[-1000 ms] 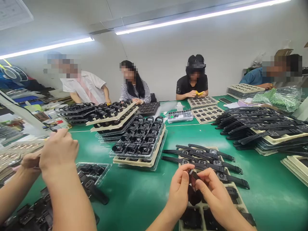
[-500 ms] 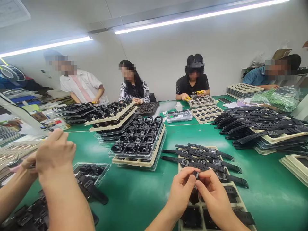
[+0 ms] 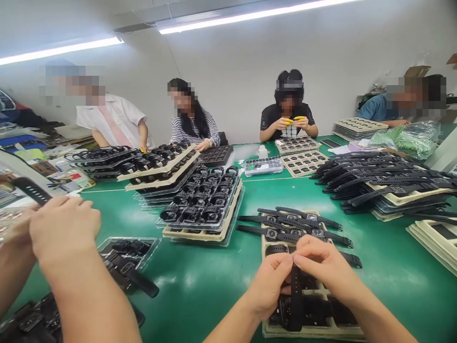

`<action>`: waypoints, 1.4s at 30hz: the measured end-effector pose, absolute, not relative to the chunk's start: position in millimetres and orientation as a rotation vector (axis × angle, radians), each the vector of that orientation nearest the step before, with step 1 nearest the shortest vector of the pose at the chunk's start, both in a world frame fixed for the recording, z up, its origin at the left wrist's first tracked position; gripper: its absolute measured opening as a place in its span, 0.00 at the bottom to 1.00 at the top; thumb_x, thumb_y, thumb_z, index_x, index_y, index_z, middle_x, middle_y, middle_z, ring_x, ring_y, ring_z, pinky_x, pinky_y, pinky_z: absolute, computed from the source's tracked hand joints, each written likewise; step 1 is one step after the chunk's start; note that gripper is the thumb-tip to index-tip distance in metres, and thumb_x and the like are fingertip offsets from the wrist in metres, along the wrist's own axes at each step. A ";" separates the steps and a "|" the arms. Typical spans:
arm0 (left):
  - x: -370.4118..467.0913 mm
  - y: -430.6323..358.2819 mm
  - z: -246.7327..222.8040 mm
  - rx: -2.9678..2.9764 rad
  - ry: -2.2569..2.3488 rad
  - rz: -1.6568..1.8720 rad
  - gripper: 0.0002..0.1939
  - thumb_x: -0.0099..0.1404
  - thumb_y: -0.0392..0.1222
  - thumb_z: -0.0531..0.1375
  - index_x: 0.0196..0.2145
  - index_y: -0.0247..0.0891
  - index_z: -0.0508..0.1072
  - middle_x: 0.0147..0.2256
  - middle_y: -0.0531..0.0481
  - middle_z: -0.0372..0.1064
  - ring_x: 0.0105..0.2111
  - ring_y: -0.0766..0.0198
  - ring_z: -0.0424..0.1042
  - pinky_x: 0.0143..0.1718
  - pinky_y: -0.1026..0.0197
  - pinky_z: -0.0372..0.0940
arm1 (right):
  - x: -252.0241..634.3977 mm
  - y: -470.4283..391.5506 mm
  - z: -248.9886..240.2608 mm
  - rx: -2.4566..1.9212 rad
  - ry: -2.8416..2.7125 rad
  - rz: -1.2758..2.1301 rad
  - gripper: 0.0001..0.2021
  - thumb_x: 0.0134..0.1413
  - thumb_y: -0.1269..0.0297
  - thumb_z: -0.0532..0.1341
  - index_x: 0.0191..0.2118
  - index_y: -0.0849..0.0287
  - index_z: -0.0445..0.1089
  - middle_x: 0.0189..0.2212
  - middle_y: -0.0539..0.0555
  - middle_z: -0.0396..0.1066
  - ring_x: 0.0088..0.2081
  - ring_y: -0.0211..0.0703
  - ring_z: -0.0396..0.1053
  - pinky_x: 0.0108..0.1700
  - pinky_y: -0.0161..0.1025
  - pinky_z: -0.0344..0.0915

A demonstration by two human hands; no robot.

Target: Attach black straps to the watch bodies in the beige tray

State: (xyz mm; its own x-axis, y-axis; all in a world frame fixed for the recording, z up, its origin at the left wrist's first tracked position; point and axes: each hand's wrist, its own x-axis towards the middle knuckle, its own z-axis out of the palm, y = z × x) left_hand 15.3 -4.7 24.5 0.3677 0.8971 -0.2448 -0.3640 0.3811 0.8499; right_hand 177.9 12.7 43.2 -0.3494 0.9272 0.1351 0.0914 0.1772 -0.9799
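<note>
My left hand point(image 3: 269, 283) and my right hand point(image 3: 323, 264) meet fingertip to fingertip above a beige tray point(image 3: 314, 332) at the lower right of centre. Both are pinched on the upper end of a black watch strap point(image 3: 296, 300), which hangs down between them. My left fingers partly hide the strap and the watch behind it. Other black watches point(image 3: 271, 233) lie across the far part of the tray with their straps spread out, and more dark pieces sit in its near compartments.
At the left, a neighbour's hands point(image 3: 66, 228) hold a black strap point(image 3: 32, 189) near a clear tray point(image 3: 153, 252) of watches. Stacked watch trays point(image 3: 202, 233) stand at centre, another stack point(image 3: 403, 197) at right. Several people sit or stand across the green table point(image 3: 200, 290).
The strap now hangs down from my fingertips, where a small dark piece showed before. The camera view has shifted slightly. A strap now sticks out of the neighbour's hands; the person opposite has raised both hands.
</note>
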 end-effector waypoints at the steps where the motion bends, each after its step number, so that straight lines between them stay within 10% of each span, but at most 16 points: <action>1: 16.7 -5.1 24.4 0.775 0.800 0.911 0.29 0.55 0.64 0.70 0.24 0.33 0.69 0.20 0.61 0.49 0.19 0.76 0.43 0.20 0.69 0.39 | 178.7 12.9 43.8 -1.009 -1.605 1.268 0.15 0.59 0.52 0.66 0.27 0.56 0.78 0.30 0.51 0.67 0.33 0.43 0.67 0.37 0.38 0.65; 18: 33.9 -15.7 8.3 0.588 0.594 0.767 0.27 0.61 0.62 0.66 0.29 0.31 0.74 0.21 0.51 0.66 0.20 0.68 0.67 0.27 0.61 0.72 | 178.5 24.1 34.0 -1.154 -1.048 1.139 0.24 0.56 0.37 0.65 0.36 0.55 0.66 0.24 0.48 0.69 0.21 0.37 0.64 0.23 0.34 0.64; 29: 31.1 -16.3 -7.0 0.814 0.535 0.764 0.26 0.68 0.64 0.57 0.35 0.34 0.71 0.20 0.52 0.67 0.13 0.68 0.65 0.15 0.65 0.65 | 178.0 21.6 35.7 -1.111 -1.044 1.150 0.20 0.61 0.41 0.63 0.38 0.55 0.65 0.26 0.47 0.68 0.23 0.37 0.64 0.24 0.33 0.64; 36: 7.7 -10.8 14.2 2.029 0.998 1.144 0.14 0.74 0.42 0.54 0.50 0.35 0.75 0.43 0.38 0.72 0.44 0.54 0.73 0.48 0.54 0.72 | 180.8 9.7 36.7 -1.118 -1.475 1.168 0.18 0.65 0.47 0.60 0.51 0.54 0.68 0.31 0.48 0.66 0.31 0.41 0.65 0.34 0.37 0.65; 42: 0.8 -5.6 9.6 2.288 1.064 1.351 0.18 0.73 0.35 0.55 0.59 0.37 0.68 0.45 0.39 0.71 0.45 0.57 0.74 0.48 0.58 0.72 | 163.3 1.3 22.1 -1.049 -1.226 1.383 0.20 0.63 0.43 0.61 0.40 0.57 0.72 0.27 0.48 0.68 0.27 0.40 0.67 0.30 0.36 0.67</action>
State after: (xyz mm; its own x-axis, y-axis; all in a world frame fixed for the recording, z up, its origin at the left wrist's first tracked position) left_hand 0.8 -5.6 9.6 0.2919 0.7132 0.6373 0.4527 -0.6900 0.5648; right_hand 163.3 1.3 22.1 -0.1543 0.9880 -0.0001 -0.1185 -0.0186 -0.9928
